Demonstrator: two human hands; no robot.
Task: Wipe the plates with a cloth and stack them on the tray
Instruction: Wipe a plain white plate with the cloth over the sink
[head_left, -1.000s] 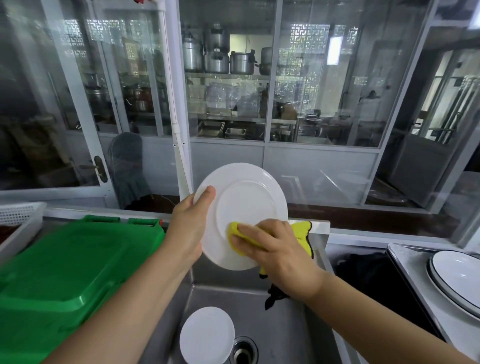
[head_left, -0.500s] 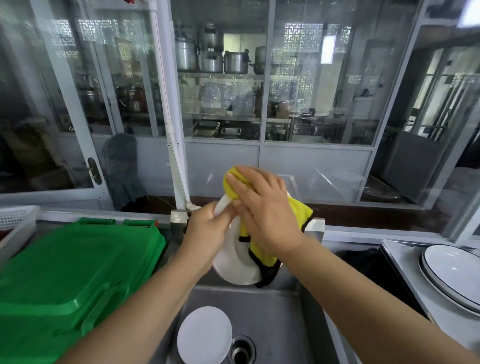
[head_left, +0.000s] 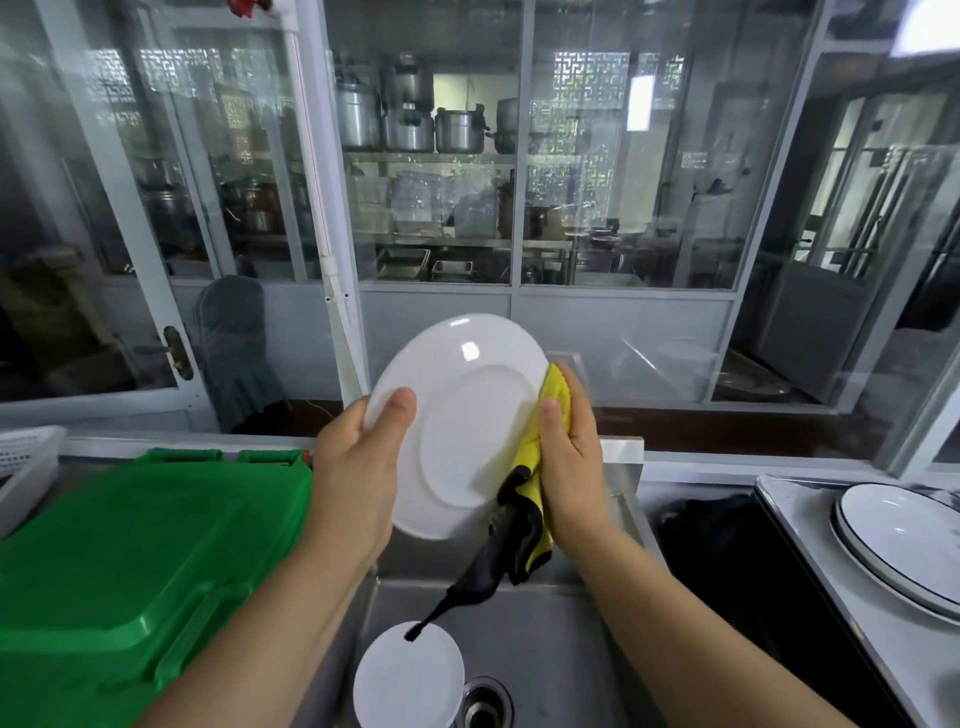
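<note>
Held upright above the steel sink (head_left: 561, 639), round white ceramic plate (head_left: 457, 426) gripped at its left rim by left hand (head_left: 353, 467), right hand (head_left: 571, 462) pinching yellow black-edged cloth (head_left: 535, 467) around right rim for wiping.

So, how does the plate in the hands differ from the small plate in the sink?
The held plate is larger and tilted up in the air; the small plate lies flat in the sink. The left hand grips the held plate and the right hand presses the yellow cloth on its edge; nothing grips the small plate. Both are plain white and round.
</note>
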